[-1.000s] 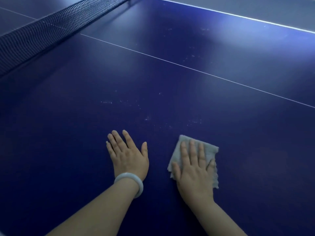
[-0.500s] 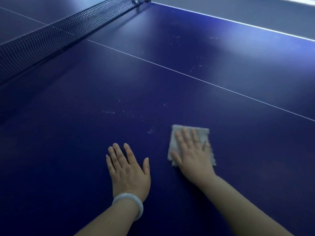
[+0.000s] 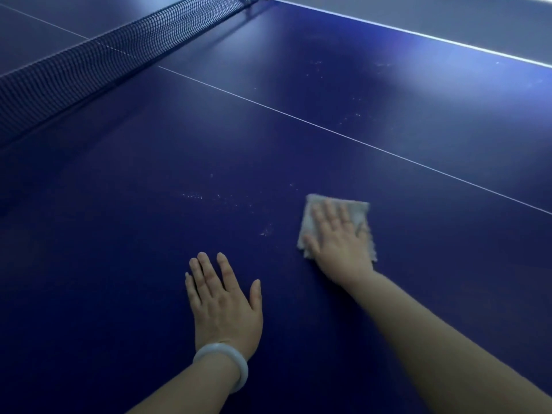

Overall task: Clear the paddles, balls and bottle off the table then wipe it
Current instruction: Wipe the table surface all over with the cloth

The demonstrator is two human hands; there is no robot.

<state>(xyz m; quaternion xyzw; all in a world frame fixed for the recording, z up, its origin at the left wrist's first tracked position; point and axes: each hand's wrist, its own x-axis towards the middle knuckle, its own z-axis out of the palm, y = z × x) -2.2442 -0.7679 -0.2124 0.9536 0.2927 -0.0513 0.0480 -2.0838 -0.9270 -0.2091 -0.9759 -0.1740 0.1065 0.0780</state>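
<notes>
- Table [image 3: 388, 121] fills the view, no paddles, balls or bottle visible.
- Right hand [image 3: 339, 234] presses cloth [image 3: 358, 209] flat, fingers straight.
- Left hand [image 3: 224, 300] rests flat, bracing.
- Best sweep toward specks [image 3: 194, 196] at 10 o'clock, overlapping strokes.

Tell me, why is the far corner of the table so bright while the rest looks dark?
In the head view, a soft glare falls on the table at its far right edge; the net casts a shadow on the near side; the right hand on the cloth looks slightly blurred.
</notes>
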